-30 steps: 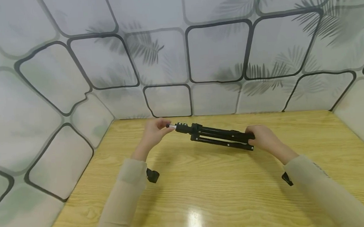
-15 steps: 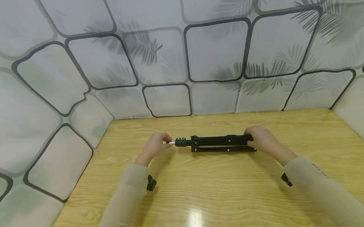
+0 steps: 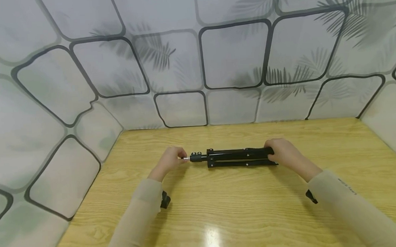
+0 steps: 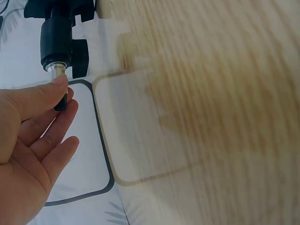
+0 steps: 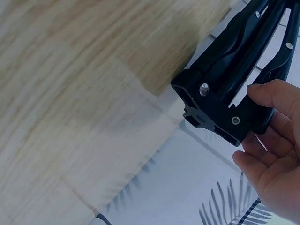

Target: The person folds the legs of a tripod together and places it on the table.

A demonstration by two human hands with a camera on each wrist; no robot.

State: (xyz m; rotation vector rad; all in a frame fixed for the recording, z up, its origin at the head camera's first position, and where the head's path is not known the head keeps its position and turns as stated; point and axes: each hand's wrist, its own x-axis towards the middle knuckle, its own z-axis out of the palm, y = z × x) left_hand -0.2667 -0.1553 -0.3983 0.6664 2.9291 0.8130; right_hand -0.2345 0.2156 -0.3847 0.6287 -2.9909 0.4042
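A folded black light stand [image 3: 233,155] lies crosswise in the head view, its legs together, low over the table or on it; I cannot tell which. My left hand [image 3: 169,161] pinches the silver, black-tipped stud [image 4: 58,70] at its left end between thumb and fingers. The black collar [image 4: 56,40] with its knob sits just beyond the fingertips. At the other end my right hand [image 3: 284,152] grips the folded legs [image 5: 243,61], thumb on one leg and fingers underneath. Part of that end is hidden behind the hand in the head view.
A wood-grain table [image 3: 229,207] stretches beneath both hands. Behind it and at the sides stand walls [image 3: 235,58] covered in a pattern of dark-outlined blocks and leaves. Black wrist devices [image 3: 165,200] show at both cuffs.
Both hands keep hold of the light stand. Its left end has come down and toward me with the left hand, so the stand now lies nearly level across the view. The right hand barely moved.
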